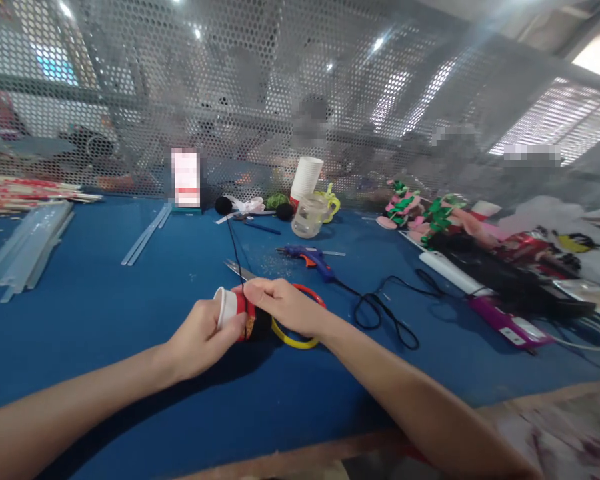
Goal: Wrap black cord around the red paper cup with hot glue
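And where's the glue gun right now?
In the head view, the glue gun lies slightly right of centre on the blue table, between scissors and clear container.

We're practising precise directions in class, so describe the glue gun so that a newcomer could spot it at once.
On the blue table, look just beyond the right hand and the scissors. The glue gun lies there, nearer than the clear jar. Unlike its neighbours, it has a blue body, orange trigger and black cord.

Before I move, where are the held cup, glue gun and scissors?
Held cup (231,307): head view, on its white side near the rim.
Glue gun (317,256): head view, on its blue body.
Scissors (297,344): head view, on the yellow handle loop.
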Available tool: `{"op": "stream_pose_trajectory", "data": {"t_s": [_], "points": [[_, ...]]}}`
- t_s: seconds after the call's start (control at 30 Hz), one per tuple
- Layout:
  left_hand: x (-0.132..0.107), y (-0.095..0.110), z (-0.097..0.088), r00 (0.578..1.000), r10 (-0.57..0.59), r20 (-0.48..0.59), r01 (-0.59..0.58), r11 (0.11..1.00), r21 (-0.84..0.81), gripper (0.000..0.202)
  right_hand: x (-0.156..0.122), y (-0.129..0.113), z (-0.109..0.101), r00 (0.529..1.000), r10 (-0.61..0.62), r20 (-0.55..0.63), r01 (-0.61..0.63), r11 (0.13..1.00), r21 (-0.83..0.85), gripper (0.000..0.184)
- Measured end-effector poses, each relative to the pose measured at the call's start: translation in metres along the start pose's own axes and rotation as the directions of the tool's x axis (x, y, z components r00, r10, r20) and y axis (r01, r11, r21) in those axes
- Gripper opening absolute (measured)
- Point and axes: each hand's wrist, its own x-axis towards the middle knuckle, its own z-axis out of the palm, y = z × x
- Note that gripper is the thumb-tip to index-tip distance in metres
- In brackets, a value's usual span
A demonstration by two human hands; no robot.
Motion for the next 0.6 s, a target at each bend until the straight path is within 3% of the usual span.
{"op": "stream_pose_trajectory", "data": {"t_s": [0.1, 0.2, 0.33, 0.47, 0.6], "points": [[-0.001, 0.006, 0.000, 0.998, 0.005, 0.070, -0.004, 1.000, -0.012, 0.025, -0.002, 0.002, 0.007, 0.999, 0.045, -0.021, -0.036, 0.950, 0.310, 0.017], [0.000, 0.004, 0.001, 0.997, -0.042, 0.072, 0.046, 0.997, -0.056, 0.026, -0.002, 0.004, 0.008, 0.995, 0.090, -0.053, -0.057, 0.890, 0.452, 0.011], [0.004, -0.004, 0.002, 0.972, -0.226, 0.070, 0.236, 0.947, -0.216, 0.027, -0.002, 0.004, 0.002, 0.982, 0.138, -0.126, -0.068, 0.892, 0.448, 0.013], [0.010, -0.004, 0.001, 0.888, -0.441, 0.132, 0.447, 0.753, -0.483, 0.017, -0.002, 0.008, -0.005, 0.955, 0.100, -0.280, 0.011, 0.930, 0.368, 0.017], [0.013, 0.001, 0.000, 0.832, -0.524, 0.183, 0.516, 0.608, -0.603, 0.013, -0.004, 0.009, -0.009, 0.949, 0.042, -0.312, 0.055, 0.953, 0.297, 0.019]]}}
